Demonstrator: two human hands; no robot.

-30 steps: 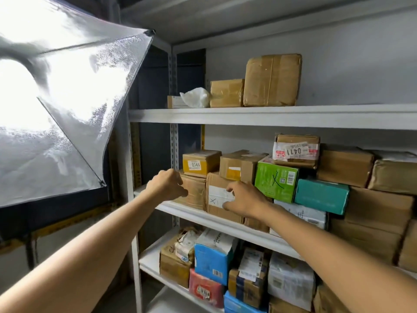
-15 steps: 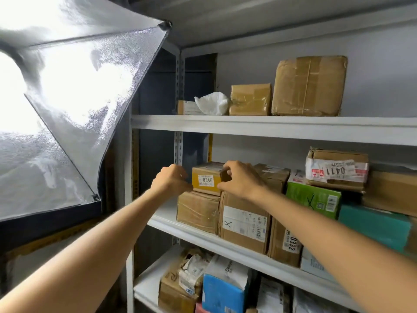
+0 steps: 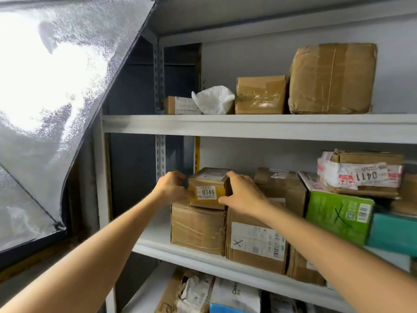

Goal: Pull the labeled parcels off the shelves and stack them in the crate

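Both hands clasp a small box (image 3: 208, 190) with a yellow band and a white label reading 0346. The left hand (image 3: 172, 188) curls round its left side, and the right hand (image 3: 242, 195) grips its right side, fingers over the top edge and thumb at the front. The small box sits at the left end of the middle shelf (image 3: 180, 256), on top of a taped brown box (image 3: 197, 229). Just to the right stands a carton (image 3: 255, 240) marked with an X, and further right a green box (image 3: 338, 215). More parcels, among them a white bag (image 3: 214, 100), line the upper shelf (image 3: 248, 126).
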